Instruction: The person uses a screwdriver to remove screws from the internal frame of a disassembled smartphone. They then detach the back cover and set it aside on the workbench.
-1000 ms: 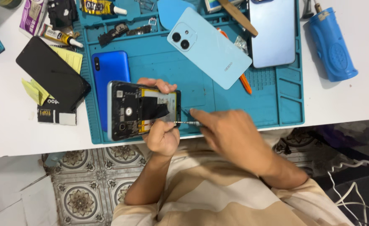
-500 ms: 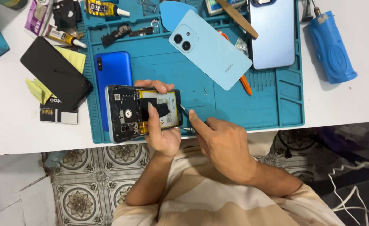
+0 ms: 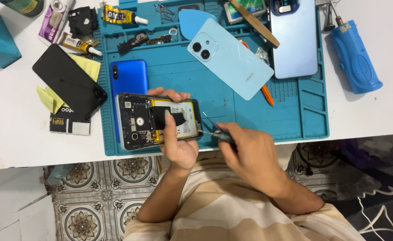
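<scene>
Big teal repair mat (image 3: 294, 116) covers most of the white bench, with a light blue back cover (image 3: 232, 60) lying loose at its far middle. At the mat's near edge sits the opened phone (image 3: 158, 120) (back already off, battery and board showing). Left hand (image 3: 176, 143) clamps it, thumb on top. Right hand (image 3: 250, 156) pinches a thin screwdriver (image 3: 214, 132), tip at the phone's right end, so it looks mid-teardown, innards not out yet.

teal mat (image 3: 294, 111), pale blue back cover (image 3: 232, 60)
</scene>
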Demonstrator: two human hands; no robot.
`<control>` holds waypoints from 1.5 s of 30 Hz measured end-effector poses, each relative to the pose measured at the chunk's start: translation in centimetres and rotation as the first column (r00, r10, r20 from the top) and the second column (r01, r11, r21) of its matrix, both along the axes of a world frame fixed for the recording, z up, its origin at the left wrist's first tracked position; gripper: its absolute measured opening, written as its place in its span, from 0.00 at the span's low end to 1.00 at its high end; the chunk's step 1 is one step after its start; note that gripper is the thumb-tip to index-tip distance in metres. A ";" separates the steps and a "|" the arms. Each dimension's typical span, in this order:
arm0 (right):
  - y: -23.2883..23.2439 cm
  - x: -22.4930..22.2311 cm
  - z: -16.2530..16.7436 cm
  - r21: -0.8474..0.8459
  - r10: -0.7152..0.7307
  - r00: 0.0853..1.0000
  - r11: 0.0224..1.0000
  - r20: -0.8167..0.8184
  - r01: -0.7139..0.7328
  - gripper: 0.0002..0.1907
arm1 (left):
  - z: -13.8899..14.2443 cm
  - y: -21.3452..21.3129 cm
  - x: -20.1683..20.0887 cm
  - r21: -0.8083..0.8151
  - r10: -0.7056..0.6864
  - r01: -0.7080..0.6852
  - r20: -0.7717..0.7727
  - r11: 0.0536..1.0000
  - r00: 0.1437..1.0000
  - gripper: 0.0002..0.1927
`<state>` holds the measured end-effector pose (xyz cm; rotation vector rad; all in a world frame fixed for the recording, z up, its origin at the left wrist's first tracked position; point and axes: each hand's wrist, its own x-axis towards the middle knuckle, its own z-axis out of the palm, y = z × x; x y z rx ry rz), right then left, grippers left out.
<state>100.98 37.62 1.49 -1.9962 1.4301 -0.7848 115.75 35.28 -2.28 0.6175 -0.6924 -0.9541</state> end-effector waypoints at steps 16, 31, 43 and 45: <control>-1.7 4.4 -1.2 0.135 -0.064 0.990 0.990 0.123 0.047 0.12 | -0.4 1.3 3.4 -0.035 -0.171 0.168 -0.162 0.985 0.972 0.26; -3.9 3.1 -0.7 0.056 -0.064 0.997 0.997 0.047 0.061 0.13 | -0.6 0.9 4.4 0.023 -0.202 0.209 -0.168 0.978 0.965 0.28; -4.7 1.1 0.4 -0.017 -0.201 0.978 0.980 -0.062 0.200 0.10 | -0.7 1.1 5.2 0.033 -0.182 0.192 -0.192 0.981 0.964 0.27; -4.6 0.5 0.9 -0.049 -0.247 0.966 0.969 -0.083 0.243 0.10 | -0.6 1.1 5.3 0.043 -0.184 0.195 -0.185 0.980 0.965 0.27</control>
